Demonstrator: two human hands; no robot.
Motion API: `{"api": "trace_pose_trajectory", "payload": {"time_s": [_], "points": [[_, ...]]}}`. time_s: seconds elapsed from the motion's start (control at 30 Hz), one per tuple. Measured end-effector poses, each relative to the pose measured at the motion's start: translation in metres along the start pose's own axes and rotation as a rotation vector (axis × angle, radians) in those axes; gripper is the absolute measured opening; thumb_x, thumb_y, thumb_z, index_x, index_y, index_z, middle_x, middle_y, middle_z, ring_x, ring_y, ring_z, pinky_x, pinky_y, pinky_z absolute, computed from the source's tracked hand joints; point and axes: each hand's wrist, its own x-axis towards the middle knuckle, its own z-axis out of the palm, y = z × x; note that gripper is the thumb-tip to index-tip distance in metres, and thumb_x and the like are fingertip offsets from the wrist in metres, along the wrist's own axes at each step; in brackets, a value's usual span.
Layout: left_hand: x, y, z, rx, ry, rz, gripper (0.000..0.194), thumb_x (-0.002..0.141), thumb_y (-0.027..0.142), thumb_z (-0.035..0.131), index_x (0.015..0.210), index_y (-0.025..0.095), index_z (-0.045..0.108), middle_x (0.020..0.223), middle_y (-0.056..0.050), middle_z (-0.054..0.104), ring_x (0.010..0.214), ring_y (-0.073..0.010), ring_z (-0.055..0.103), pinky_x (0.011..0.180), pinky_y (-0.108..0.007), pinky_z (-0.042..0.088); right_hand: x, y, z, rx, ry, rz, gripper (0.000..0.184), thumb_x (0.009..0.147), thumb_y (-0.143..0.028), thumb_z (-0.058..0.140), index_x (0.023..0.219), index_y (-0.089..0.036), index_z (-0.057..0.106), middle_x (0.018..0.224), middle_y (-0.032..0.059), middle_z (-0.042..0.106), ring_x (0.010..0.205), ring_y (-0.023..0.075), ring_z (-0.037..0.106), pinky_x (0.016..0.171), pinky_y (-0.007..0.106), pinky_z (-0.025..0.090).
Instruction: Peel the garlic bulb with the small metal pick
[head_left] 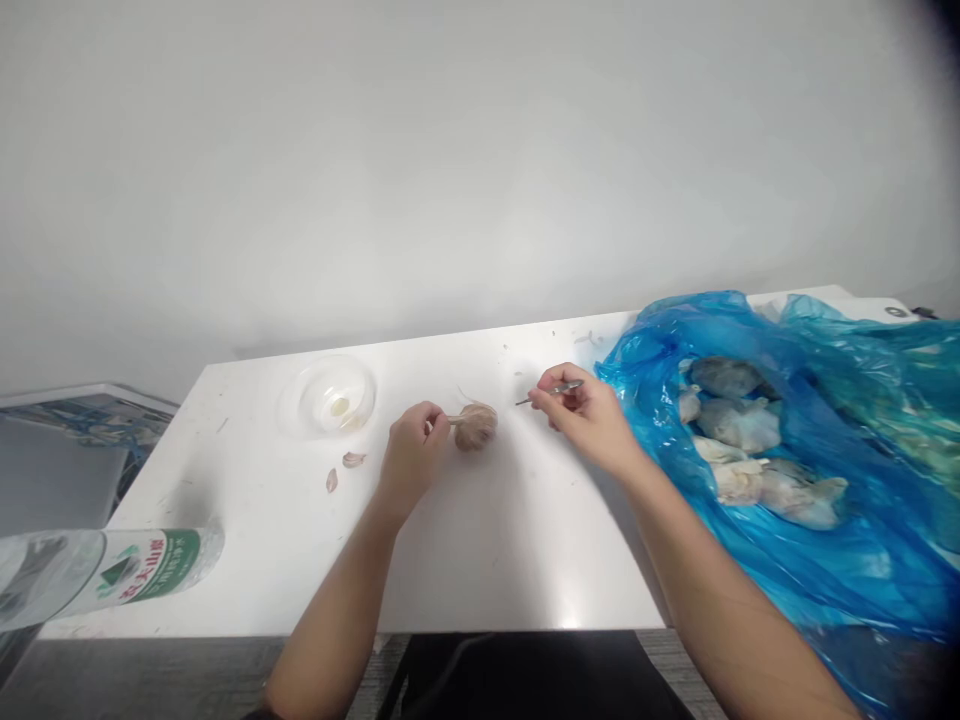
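My left hand (417, 440) is closed on the dry stem of a garlic bulb (475, 428), whose brown, papery head rests on or just over the white table. Held in my right hand (581, 405) is a thin metal tool (568, 386), its narrow tip pointing left toward the bulb but apart from it. I cannot tell the tool's exact kind, as fingers cover part of it. Left of my left hand lie two unpeeled garlic cloves, one clove (353, 460) nearer and another clove (331, 481) further left. Behind them stands a clear bowl (365, 385) with a pale piece, perhaps a peeled clove, inside.
A large water bottle (150, 563) stands at the table's left front. On the right, an open blue plastic bag (652, 350) holds several pale and greyish lumps (739, 425). Small scraps (589, 338) dot the white table (480, 550). A grey wall (465, 180) rises behind.
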Motion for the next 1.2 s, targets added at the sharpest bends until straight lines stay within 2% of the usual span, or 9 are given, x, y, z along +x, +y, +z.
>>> {"api": "trace_pose_trajectory", "payload": {"time_s": [0.13, 0.23, 0.33, 0.43, 0.6, 0.77, 0.9, 1.2], "points": [[0.0, 0.0, 0.0, 0.002, 0.003, 0.02, 0.018, 0.084, 0.025, 0.045, 0.071, 0.019, 0.056, 0.067, 0.002, 0.053, 0.064, -0.0121, 0.045, 0.062, -0.026, 0.035, -0.008, -0.001, 0.018, 0.01, -0.026, -0.075, 0.024, 0.087, -0.046, 0.062, 0.083, -0.022, 0.057, 0.054, -0.0048, 0.052, 0.048, 0.0112, 0.045, 0.05, 0.024, 0.037], [0.0, 0.0, 0.001, 0.001, 0.002, 0.041, 0.017, 0.084, 0.024, 0.046, 0.071, 0.019, 0.056, 0.068, 0.002, 0.054, 0.064, -0.0121, 0.046, 0.062, -0.026, 0.036, -0.011, 0.0, 0.025, -0.107, -0.009, -0.211, 0.019, 0.088, -0.04, 0.061, 0.085, -0.022, 0.057, 0.067, -0.0012, 0.062, 0.052, 0.0105, 0.049, 0.053, 0.023, 0.039], [0.0, 0.0, 0.001, 0.004, 0.004, 0.058, 0.018, 0.084, 0.025, 0.046, 0.071, 0.019, 0.056, 0.068, 0.002, 0.054, 0.064, -0.0121, 0.046, 0.062, -0.026, 0.036, -0.011, 0.003, 0.026, -0.21, -0.043, -0.255, 0.016, 0.09, -0.038, 0.057, 0.086, -0.022, 0.057, 0.074, 0.0009, 0.066, 0.055, 0.0117, 0.054, 0.056, 0.024, 0.041], [0.0, -0.001, 0.002, 0.013, 0.006, 0.071, 0.017, 0.084, 0.025, 0.046, 0.071, 0.019, 0.055, 0.068, 0.002, 0.054, 0.064, -0.0122, 0.046, 0.062, -0.026, 0.036, -0.009, 0.005, 0.026, -0.223, -0.06, -0.218, 0.014, 0.09, -0.037, 0.056, 0.086, -0.022, 0.057, 0.076, 0.0019, 0.068, 0.055, 0.0122, 0.054, 0.058, 0.025, 0.042], [-0.001, -0.001, 0.001, 0.017, -0.001, 0.061, 0.018, 0.085, 0.025, 0.045, 0.07, 0.019, 0.055, 0.066, 0.002, 0.052, 0.063, -0.0121, 0.045, 0.062, -0.026, 0.035, -0.006, 0.005, 0.031, -0.062, -0.015, -0.061, 0.018, 0.086, -0.037, 0.056, 0.097, -0.023, 0.055, 0.076, 0.0016, 0.068, 0.051, 0.0116, 0.049, 0.057, 0.025, 0.04], [0.0, -0.001, 0.0, 0.026, -0.01, 0.03, 0.018, 0.085, 0.025, 0.044, 0.071, 0.019, 0.055, 0.067, 0.002, 0.053, 0.064, -0.0127, 0.046, 0.063, -0.027, 0.035, -0.003, 0.007, 0.036, 0.054, -0.042, 0.033, 0.024, 0.082, -0.039, 0.058, 0.098, -0.022, 0.055, 0.071, -0.0009, 0.063, 0.052, 0.012, 0.048, 0.055, 0.025, 0.037], [0.001, -0.001, -0.001, 0.029, -0.022, 0.012, 0.019, 0.085, 0.026, 0.044, 0.072, 0.019, 0.055, 0.066, 0.002, 0.053, 0.064, -0.013, 0.046, 0.062, -0.027, 0.034, -0.003, 0.007, 0.038, 0.081, -0.058, 0.042, 0.022, 0.079, -0.036, 0.058, 0.097, -0.022, 0.054, 0.068, -0.0028, 0.059, 0.051, 0.0116, 0.047, 0.054, 0.025, 0.035], [0.001, -0.001, -0.002, 0.032, -0.02, -0.015, 0.019, 0.085, 0.026, 0.043, 0.071, 0.019, 0.054, 0.066, 0.002, 0.052, 0.065, -0.0132, 0.045, 0.062, -0.027, 0.033, -0.004, 0.003, 0.034, -0.082, -0.116, 0.023, 0.01, 0.079, -0.026, 0.052, 0.088, -0.022, 0.054, 0.063, -0.0041, 0.057, 0.05, 0.0119, 0.047, 0.055, 0.025, 0.035]]}}
